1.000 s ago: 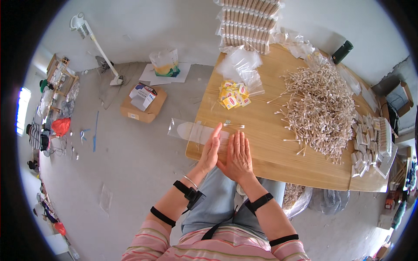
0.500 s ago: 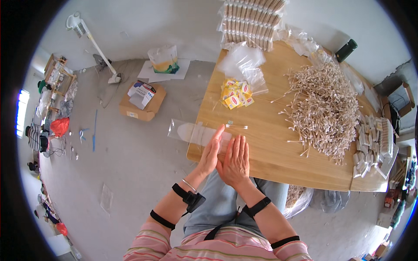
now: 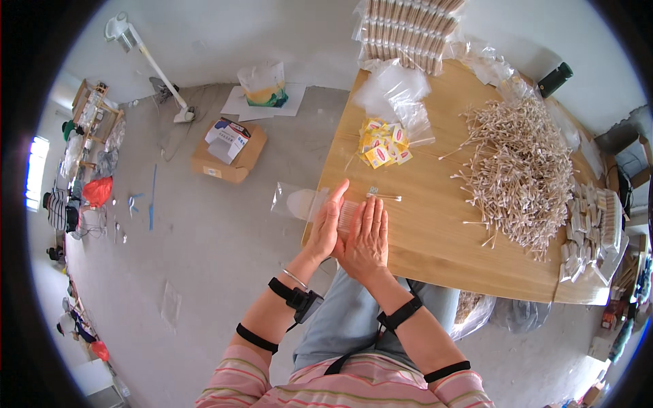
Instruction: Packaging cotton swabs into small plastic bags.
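Observation:
At the table's near left edge, a row of cotton swabs [image 3: 347, 215] lies between my hands, partly in a clear plastic bag [image 3: 291, 197] that sticks out past the edge. My left hand [image 3: 325, 224] stands on its side along the left of the row, fingers straight and thumb covered in part. From the right, my right hand [image 3: 366, 238] lies flat with fingers stretched out, its edge over the row. Just beyond its fingertips a few loose cotton swabs [image 3: 386, 198] rest on the wood. How much of the row is in the bag is hidden.
Yellow-and-white packets [image 3: 384, 144] and empty clear bags [image 3: 394, 95] lie farther back on the table [image 3: 422, 231]. A big heap of swabs [image 3: 520, 173] covers the right side, with bagged swabs [image 3: 588, 224] beyond. Stacked swab packs [image 3: 408, 34] stand at the back. A cardboard box [image 3: 228, 153] sits on the floor.
The view has shifted, so the table sits farther right. My hands have moved left relative to the table, and the right hand now lies closer over the swab row.

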`<action>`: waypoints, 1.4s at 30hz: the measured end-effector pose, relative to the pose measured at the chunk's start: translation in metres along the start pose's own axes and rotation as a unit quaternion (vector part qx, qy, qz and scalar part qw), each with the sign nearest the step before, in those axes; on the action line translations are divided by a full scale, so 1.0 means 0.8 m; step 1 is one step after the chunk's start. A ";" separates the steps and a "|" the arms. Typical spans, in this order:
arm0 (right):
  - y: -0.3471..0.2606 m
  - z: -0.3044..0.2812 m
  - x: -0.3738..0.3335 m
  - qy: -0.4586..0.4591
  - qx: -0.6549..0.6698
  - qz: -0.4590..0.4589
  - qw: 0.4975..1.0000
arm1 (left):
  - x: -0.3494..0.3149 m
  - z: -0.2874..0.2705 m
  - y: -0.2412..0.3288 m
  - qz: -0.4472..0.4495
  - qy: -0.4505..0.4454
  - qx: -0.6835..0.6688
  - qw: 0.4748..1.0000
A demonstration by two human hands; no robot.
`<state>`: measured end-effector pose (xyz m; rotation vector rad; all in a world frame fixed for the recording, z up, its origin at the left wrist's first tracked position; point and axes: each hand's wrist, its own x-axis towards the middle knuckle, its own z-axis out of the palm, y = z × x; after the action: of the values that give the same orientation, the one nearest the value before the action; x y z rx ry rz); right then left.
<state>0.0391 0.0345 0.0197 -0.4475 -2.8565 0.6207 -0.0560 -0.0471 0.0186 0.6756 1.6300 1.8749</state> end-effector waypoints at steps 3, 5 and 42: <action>-0.004 0.002 0.004 0.001 -0.007 0.004 1.000 | 0.001 -0.004 -0.004 0.004 -0.001 -0.022 1.000; -0.007 0.001 0.006 -0.004 -0.005 0.013 1.000 | 0.001 -0.005 -0.003 0.006 -0.002 -0.048 0.999; -0.042 0.012 0.021 -0.011 -0.010 -0.027 1.000 | 0.005 -0.112 0.085 0.026 -0.151 0.672 0.724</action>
<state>0.0125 0.0073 0.0277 -0.3669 -2.8864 0.5916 -0.1269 -0.1150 0.0742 1.4480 2.5370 0.1981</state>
